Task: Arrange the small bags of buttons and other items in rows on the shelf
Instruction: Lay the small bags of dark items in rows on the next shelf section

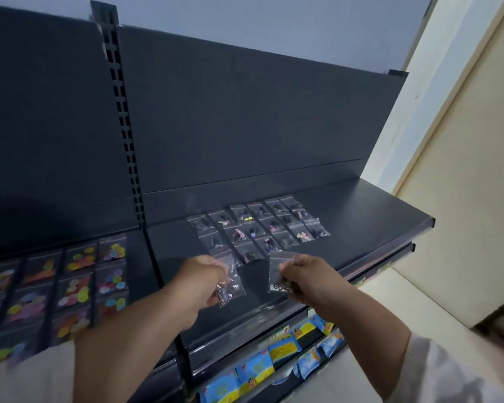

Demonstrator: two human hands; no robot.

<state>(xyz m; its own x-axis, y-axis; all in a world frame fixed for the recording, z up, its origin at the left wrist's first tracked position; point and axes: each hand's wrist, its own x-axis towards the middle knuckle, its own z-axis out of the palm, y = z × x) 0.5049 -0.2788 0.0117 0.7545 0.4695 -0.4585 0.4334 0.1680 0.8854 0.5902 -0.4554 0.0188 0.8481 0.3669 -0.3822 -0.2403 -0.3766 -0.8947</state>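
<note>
Above the dark shelf (361,205), each hand (204,274) (303,274) pinches 1 clear bag (230,283) (277,274).

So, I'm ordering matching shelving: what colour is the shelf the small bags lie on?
The shelf is dark grey, seen best in the head view.

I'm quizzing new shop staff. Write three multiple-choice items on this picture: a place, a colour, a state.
1. The clear bags of bright round buttons lie on the dark grey metal shelf's: A left section; B right section; C back panel.
2. The lower tier's flat packets are: A red and black; B blue and yellow; C white.
3. The left hand and right hand: A rest empty; B share one box; C pinch the left-hand small clear bag and right-hand small clear bag.
1 A, left of the slotted upright; 2 B, both colours show; 3 C, one bag per hand.
</note>
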